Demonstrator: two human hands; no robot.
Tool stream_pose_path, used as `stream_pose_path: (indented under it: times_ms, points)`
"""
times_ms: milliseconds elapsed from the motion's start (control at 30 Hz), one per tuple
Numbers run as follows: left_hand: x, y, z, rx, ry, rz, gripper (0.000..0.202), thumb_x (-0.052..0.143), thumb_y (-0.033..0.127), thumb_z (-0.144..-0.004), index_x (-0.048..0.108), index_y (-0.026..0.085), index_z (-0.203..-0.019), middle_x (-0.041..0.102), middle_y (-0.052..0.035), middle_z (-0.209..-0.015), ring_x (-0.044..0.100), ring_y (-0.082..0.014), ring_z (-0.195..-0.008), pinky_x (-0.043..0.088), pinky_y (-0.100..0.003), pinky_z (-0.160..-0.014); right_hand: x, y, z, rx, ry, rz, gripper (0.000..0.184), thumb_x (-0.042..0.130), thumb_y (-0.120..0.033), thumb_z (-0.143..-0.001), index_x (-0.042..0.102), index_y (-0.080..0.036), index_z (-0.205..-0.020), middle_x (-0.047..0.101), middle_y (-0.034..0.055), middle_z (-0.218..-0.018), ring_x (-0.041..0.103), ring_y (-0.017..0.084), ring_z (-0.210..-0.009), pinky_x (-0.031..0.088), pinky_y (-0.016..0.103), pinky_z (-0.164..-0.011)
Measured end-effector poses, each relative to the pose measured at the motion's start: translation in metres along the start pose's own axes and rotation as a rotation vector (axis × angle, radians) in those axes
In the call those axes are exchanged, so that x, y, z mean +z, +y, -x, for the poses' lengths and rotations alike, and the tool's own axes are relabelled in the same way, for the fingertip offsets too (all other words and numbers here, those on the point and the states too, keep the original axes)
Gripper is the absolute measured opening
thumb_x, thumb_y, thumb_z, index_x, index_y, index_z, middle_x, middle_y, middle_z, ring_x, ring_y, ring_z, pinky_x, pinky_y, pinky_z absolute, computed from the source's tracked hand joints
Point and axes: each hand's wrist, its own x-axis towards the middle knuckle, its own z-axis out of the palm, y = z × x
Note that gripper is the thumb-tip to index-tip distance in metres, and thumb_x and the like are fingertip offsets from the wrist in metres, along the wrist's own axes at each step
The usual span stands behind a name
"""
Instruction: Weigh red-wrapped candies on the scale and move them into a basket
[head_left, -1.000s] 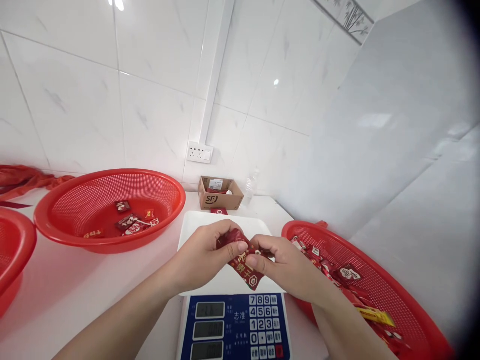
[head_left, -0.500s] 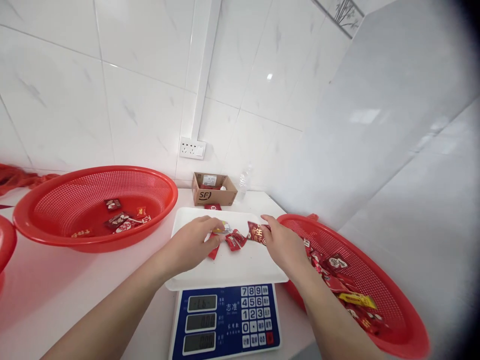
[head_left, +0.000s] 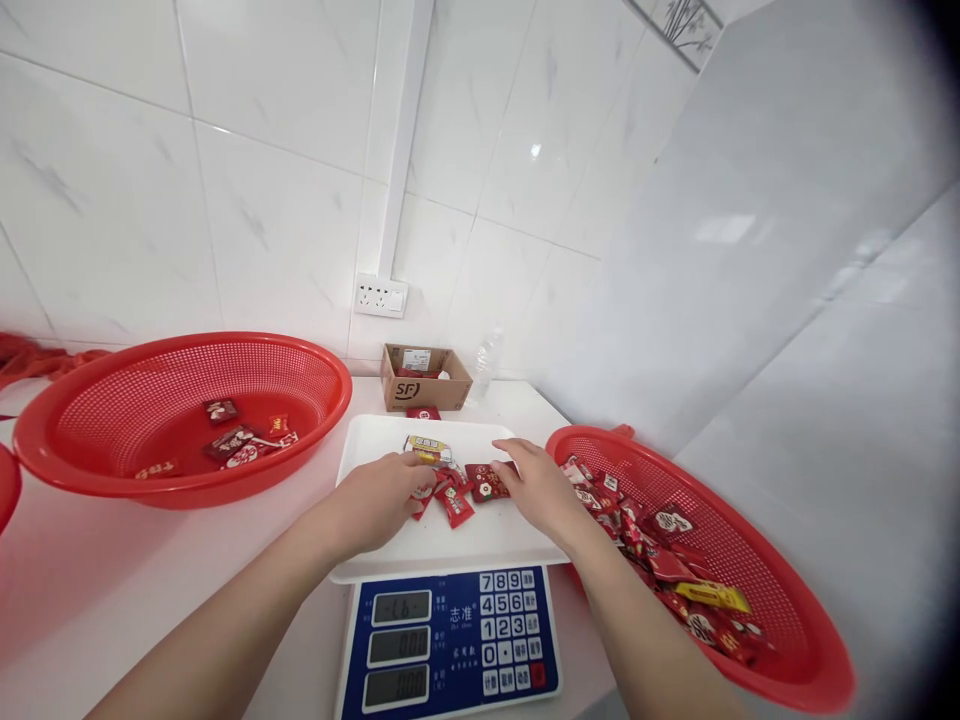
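On the white weighing tray [head_left: 450, 545] lies a small group of wrapped sweets. My left hand [head_left: 379, 500] is at the tray's left side, its fingers closed around the edge of a red candy packet [head_left: 422, 497]. Just beyond those fingers is a yellow and white packet [head_left: 427, 448]. A small red wrapped candy [head_left: 455, 506] lies between my hands. From the right, my right hand [head_left: 544, 492] grips the end of a dark red snack packet [head_left: 486, 483] low over the tray, thumb on top. Its far fingers are partly hidden.
Below the tray is the blue scale panel [head_left: 454, 645]. A red basket [head_left: 795, 600] full of sweets stands right; another red basket [head_left: 112, 420] with several packets stands left. Behind are a cardboard box [head_left: 427, 395], a clear plastic bottle [head_left: 486, 365] and a wall socket [head_left: 381, 296].
My right hand has moved left, bringing the dark red packet in toward the other sweets. My left hand has shifted slightly left and toward me, uncovering more of the yellow and white packet.
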Motion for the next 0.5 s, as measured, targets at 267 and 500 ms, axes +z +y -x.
stream_pose_path:
  times_ms: [267,500]
  points:
    - [-0.002,-0.001,0.002,-0.044,0.058,-0.018,0.020,0.042,0.017,-0.083,0.061,0.022,-0.088,0.063,-0.0078,-0.100,0.059,-0.0254,-0.091,0.045,-0.033,-0.067,0.001,-0.033,0.013,-0.252,-0.329,-0.179,0.049,0.054,-0.044,-0.086,0.048,-0.026,-0.132,0.026,0.0062,-0.149,0.013,0.031,-0.137,0.014,0.055,-0.109]
    - [-0.006,0.000,0.003,-0.041,0.081,0.066,0.027,0.042,0.024,-0.086,0.060,0.025,-0.106,0.061,-0.0067,-0.111,0.057,-0.0254,-0.102,0.045,-0.034,-0.076,-0.007,-0.035,0.014,-0.234,-0.290,-0.297,0.047,0.055,-0.040,-0.086,0.048,-0.028,-0.131,0.027,0.0067,-0.149,0.016,0.026,-0.138,0.021,0.048,-0.109]
